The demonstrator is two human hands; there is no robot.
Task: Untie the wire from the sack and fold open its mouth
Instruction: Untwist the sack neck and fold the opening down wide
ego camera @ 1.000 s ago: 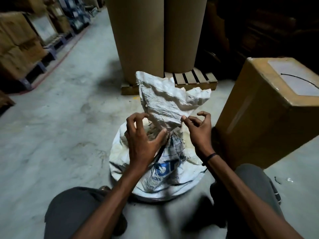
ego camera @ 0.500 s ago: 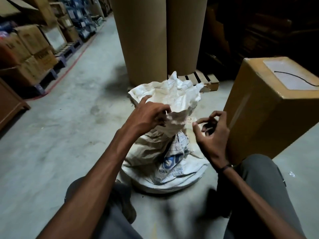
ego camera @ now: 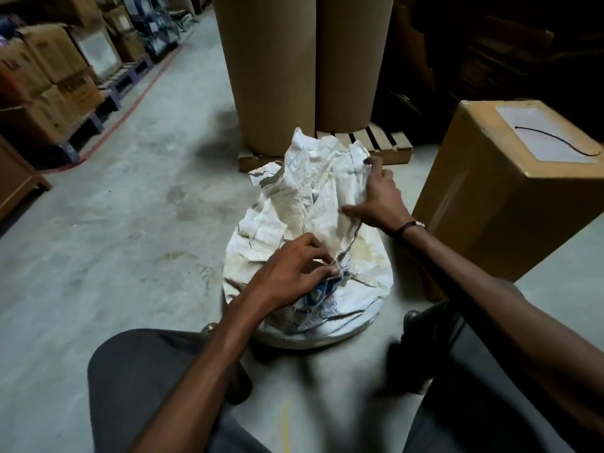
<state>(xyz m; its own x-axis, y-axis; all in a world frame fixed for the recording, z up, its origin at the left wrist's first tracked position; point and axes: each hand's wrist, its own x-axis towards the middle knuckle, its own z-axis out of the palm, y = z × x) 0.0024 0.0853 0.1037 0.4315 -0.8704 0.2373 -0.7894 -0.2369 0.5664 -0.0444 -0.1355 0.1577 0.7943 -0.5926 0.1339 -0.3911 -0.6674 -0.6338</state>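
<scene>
A white woven sack [ego camera: 366, 269] with blue print sits on the concrete floor between my knees. Its crumpled mouth [ego camera: 313, 178] stands up loose and partly spread. My left hand [ego camera: 287, 273] pinches the near edge of the mouth, just above the blue print. My right hand [ego camera: 379, 197] grips the far right edge of the mouth, fingers over the fabric. A thin black wire [ego camera: 555, 140] lies in a curve on top of the cardboard box [ego camera: 490, 204] to the right of the sack.
Two tall brown paper rolls [ego camera: 304, 67] stand on a wooden pallet [ego camera: 385, 145] right behind the sack. Stacked cartons on pallets [ego camera: 55, 89] line the left side behind a red floor line. Open concrete floor [ego camera: 114, 240] lies to the left.
My left hand dropped from the top of the mouth to its near edge. My right hand rose from beside the sack and took hold of the far right edge. The mouth has spread wider.
</scene>
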